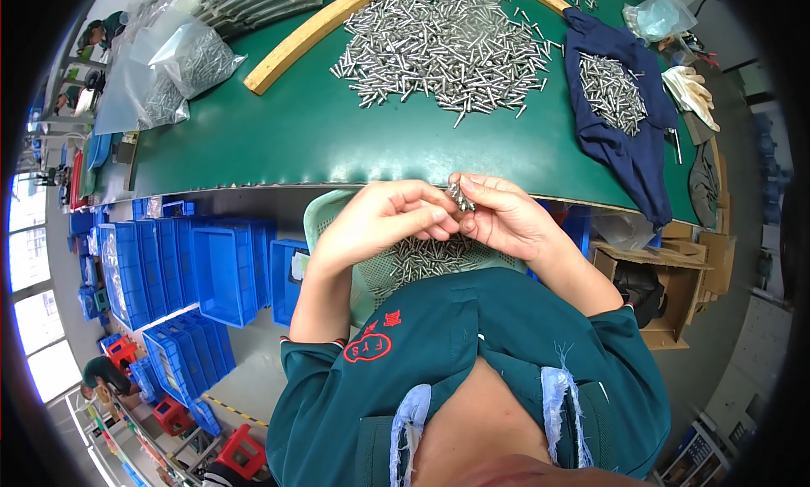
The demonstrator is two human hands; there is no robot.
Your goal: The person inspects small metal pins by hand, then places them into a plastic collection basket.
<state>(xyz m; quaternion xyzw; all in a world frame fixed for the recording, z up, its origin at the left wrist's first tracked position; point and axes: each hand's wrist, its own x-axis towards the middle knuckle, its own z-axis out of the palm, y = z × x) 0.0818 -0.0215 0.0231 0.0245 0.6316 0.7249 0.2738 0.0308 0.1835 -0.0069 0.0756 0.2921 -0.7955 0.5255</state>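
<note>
Just past the table's near edge, my right hand pinches a small bunch of silver metal pins between thumb and fingers. Close against it, my left hand has its fingers curled in, the tips meeting near the bunch; what they hold, if anything, is hidden. Below both hands, a pale green plastic basket contains many similar loose pins. A large heap of pins is spread over the green table beyond my hands.
Wooden strips border the heap. A dark blue cloth with more pins lies at right, beside white gloves. Clear bags of pins sit at left. Blue crates and a cardboard box flank me below the table.
</note>
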